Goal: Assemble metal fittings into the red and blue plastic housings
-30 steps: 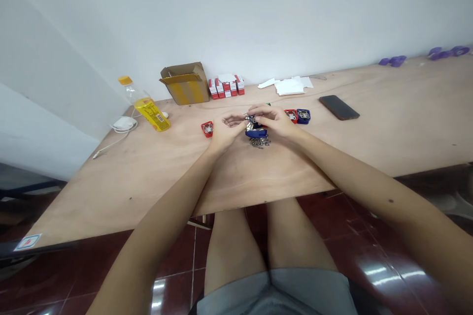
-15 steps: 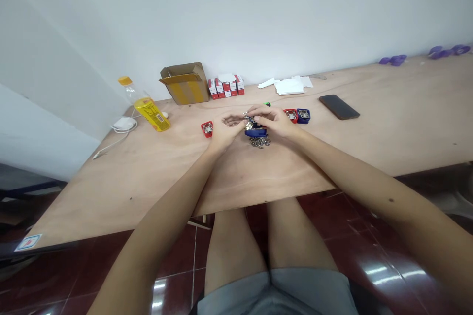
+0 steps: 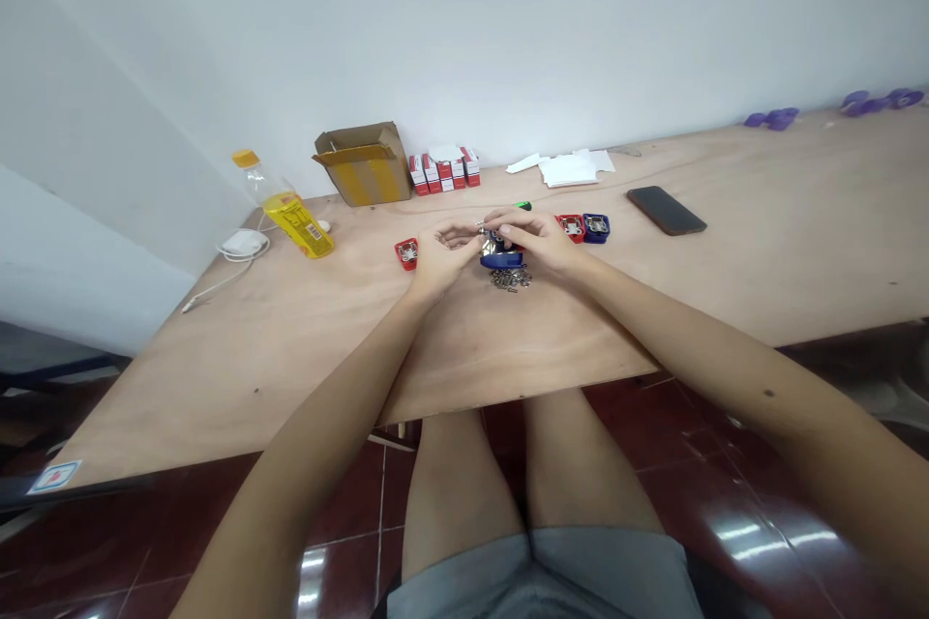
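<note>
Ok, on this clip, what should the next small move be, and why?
Probably press the small metal fitting firmly onto the blue plastic piece: the left hand and right hand meet right there, and the pile of loose metal hardware lies just below.

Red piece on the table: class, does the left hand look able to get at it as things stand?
Probably yes: the red piece lies right beside the left hand, and nothing shows between them.
</note>
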Tool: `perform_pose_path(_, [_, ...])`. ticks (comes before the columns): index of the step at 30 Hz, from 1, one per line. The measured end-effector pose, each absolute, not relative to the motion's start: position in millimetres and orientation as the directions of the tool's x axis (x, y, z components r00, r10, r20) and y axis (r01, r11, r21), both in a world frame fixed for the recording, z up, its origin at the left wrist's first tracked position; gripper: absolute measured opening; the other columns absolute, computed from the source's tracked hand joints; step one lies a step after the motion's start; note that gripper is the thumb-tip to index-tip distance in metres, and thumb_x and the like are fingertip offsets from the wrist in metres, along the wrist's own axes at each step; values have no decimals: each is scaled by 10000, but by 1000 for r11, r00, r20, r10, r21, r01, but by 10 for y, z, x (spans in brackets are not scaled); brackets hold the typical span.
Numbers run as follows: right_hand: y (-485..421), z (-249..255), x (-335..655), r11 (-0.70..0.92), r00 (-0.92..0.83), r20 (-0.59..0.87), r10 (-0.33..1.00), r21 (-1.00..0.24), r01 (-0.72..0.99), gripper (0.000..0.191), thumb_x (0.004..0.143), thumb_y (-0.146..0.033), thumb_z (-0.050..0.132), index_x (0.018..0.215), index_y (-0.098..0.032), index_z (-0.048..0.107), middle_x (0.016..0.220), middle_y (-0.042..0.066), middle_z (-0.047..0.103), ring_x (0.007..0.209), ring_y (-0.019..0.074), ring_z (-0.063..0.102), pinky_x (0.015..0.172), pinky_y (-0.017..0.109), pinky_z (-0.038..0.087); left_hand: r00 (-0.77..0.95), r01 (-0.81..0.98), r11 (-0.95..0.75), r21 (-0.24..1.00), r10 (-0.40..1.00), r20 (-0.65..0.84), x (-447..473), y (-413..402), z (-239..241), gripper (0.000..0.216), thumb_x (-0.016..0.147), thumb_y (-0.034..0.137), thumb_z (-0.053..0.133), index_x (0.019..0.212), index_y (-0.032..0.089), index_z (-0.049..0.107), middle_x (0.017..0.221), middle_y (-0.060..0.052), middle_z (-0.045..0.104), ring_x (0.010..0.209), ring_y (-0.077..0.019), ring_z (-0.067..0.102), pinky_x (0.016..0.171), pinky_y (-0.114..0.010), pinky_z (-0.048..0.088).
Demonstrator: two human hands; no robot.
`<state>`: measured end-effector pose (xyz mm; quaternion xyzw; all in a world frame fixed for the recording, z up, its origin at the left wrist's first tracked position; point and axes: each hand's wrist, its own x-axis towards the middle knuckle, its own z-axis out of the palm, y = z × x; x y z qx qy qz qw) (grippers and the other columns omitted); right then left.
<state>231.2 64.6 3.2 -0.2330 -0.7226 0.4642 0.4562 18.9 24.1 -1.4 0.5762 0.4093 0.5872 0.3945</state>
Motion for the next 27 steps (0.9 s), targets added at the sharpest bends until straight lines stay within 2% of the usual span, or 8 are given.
perform_pose_path(3, [653, 26, 2312, 465, -454, 442, 774, -883, -66, 342, 966, -564, 752, 1087, -256, 841, 1283, 88, 747, 1003, 230, 716, 918, 433, 600, -29, 11, -351, 936, 936, 351, 192, 241, -13, 414, 711, 431, 974, 938, 156, 762, 1021, -123, 838, 967, -262, 816, 985, -442, 660])
perform_pose_path(7, [653, 28, 2310, 477, -463, 456, 760, -876, -80, 351, 967, -576, 752, 1046, -249, 851, 1283, 88, 749, 1056, 252, 712, 944, 436, 588, -29, 9, -370, 929, 929, 370, 189, 250, -18, 399, 705, 414, 979, 921, 156, 764, 992, -119, 836, 941, -258, 819, 968, -442, 671])
perform_pose_path(9, [653, 29, 2306, 482, -449, 465, 763, -872, -83, 375, 956, -601, 755, 1019, -244, 851, 1276, 88, 748, 1022, 248, 712, 924, 435, 591, -24, 10, -375, 927, 927, 375, 185, 258, -22, 381, 708, 398, 977, 917, 157, 770, 983, -117, 836, 933, -256, 820, 962, -440, 674])
perform_pose_path(14, [659, 4, 2280, 488, -416, 455, 787, -872, -31, 424, 942, -636, 751, 1004, -221, 818, 1051, 76, 786, 950, 236, 708, 887, 400, 580, -30, 28, -382, 924, 924, 382, 183, 260, -24, 372, 699, 395, 983, 909, 162, 782, 986, -118, 842, 919, -251, 820, 943, -433, 680])
perform_pose_path(18, [655, -28, 2263, 509, -469, 446, 762, -861, 10, 381, 948, -578, 768, 923, -199, 807, 940, 67, 780, 877, 222, 706, 843, 388, 575, 33, 58, -390, 919, 921, 389, 195, 243, -28, 394, 700, 423, 985, 928, 163, 797, 1034, -129, 848, 931, -256, 820, 921, -425, 684])
perform_pose_path(22, [654, -46, 2262, 542, -443, 482, 755, -840, 10, 301, 909, -496, 827, 940, -198, 809, 954, 69, 783, 879, 225, 718, 836, 399, 584, 47, 68, -397, 915, 918, 395, 199, 246, -42, 371, 725, 418, 969, 926, 154, 802, 1022, -133, 848, 914, -246, 818, 895, -404, 684])
perform_pose_path(27, [649, -68, 2254, 492, -421, 459, 782, -870, -34, 296, 860, -443, 873, 1001, -197, 790, 1009, 74, 795, 889, 225, 736, 793, 380, 603, 33, 82, -390, 917, 921, 389, 197, 254, -47, 365, 728, 404, 966, 941, 154, 808, 1015, -132, 848, 922, -249, 817, 894, -405, 683])
